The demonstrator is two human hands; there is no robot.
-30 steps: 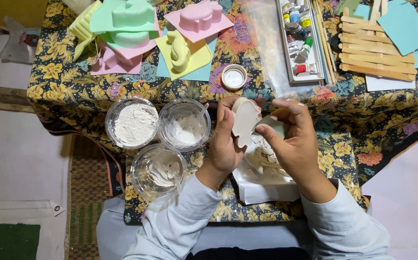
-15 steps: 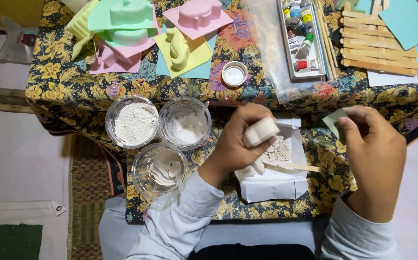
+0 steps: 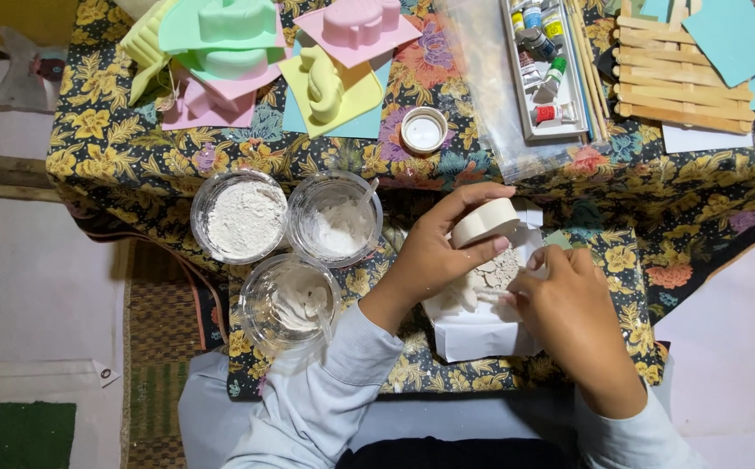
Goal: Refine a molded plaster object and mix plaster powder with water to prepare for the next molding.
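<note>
The left hand (image 3: 434,256) holds a pale plaster cast (image 3: 483,222), a flat rounded white piece, with its grip closed around it: fingers curled over the top edge, thumb beneath, the cast lifted clear of the worktop (image 3: 673,208) and tilted. Directly below, at about five o'clock from the cast, the right hand (image 3: 569,317) rests fingertips-down on a sheet of white paper (image 3: 482,334) strewn with cracked plaster crumbs (image 3: 495,274); its grip looks loosely closed, but whether it pinches a fragment cannot be told, since the fingertips are hidden against the crumbs. At nine o'clock from the left hand stand three clear plastic cups: one of dry white powder (image 3: 240,217), one of powder with a stick in it (image 3: 336,219), and one smeared with wet mix (image 3: 291,300). Pastel moulds (image 3: 343,61) lie at twelve o'clock, a paint set (image 3: 543,65) at one. The step in hand appears to be cleaning a demoulded cast over the paper; the next move seems to call for a light touch, as the piece likely chips easily.
</note>
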